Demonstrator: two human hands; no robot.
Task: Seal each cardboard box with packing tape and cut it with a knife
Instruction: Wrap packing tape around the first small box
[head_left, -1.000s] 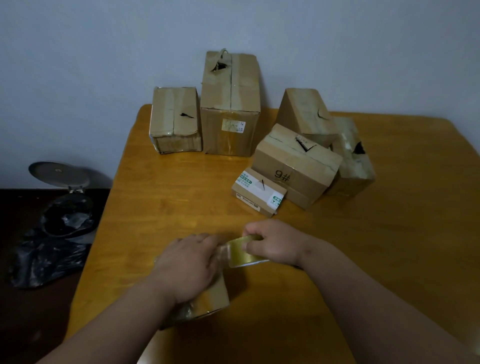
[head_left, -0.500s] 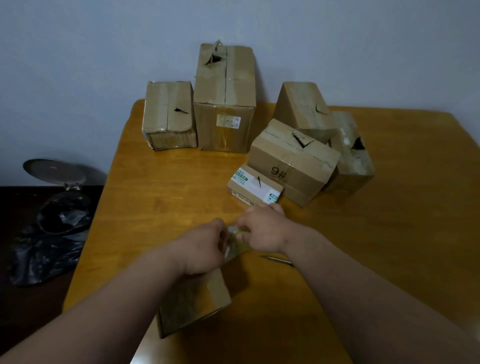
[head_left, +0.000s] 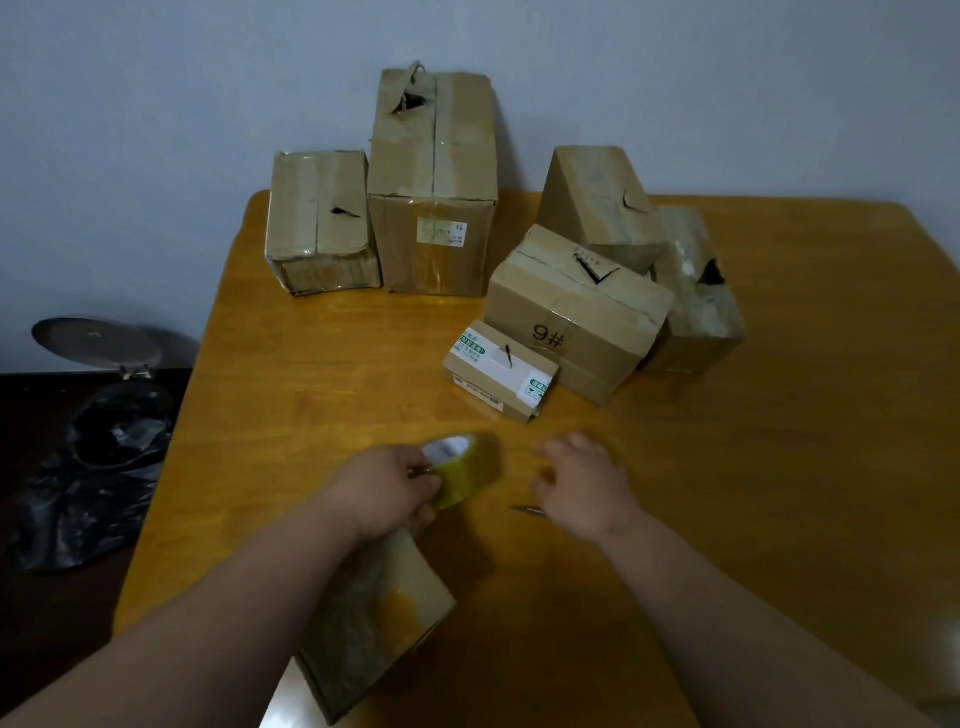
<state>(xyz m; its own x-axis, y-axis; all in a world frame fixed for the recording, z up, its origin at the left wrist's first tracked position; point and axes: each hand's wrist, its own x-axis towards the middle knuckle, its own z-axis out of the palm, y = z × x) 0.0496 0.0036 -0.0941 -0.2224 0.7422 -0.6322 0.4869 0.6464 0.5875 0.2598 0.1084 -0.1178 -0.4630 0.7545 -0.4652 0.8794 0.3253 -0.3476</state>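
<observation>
The roll of packing tape (head_left: 462, 470) is gripped by the left hand (head_left: 387, 493), fingers curled round its rim, just above the far end of the small cardboard box (head_left: 374, 618) lying near the bench's front edge. The right hand (head_left: 582, 486) is held apart, fingers loosely spread and nothing in them, hovering right over the knife (head_left: 525, 511), of which only a thin blade tip is seen on the bench (head_left: 779, 467).

Handling-wise, the tape roll is probably light and stiff, best held by the core or rim; the film itself looks slick and would likely stick to itself if left slack. The box looks light and a bit crumpled, so it could slide unless pinned down. The knife is best taken by the handle, hidden under the hand.

Further out, a small labelled box (head_left: 501, 371), a box marked 9# (head_left: 576, 317) and more boxes are clustered at the back, well clear. A bin with a black bag (head_left: 98, 431) sits on the floor to the left.
</observation>
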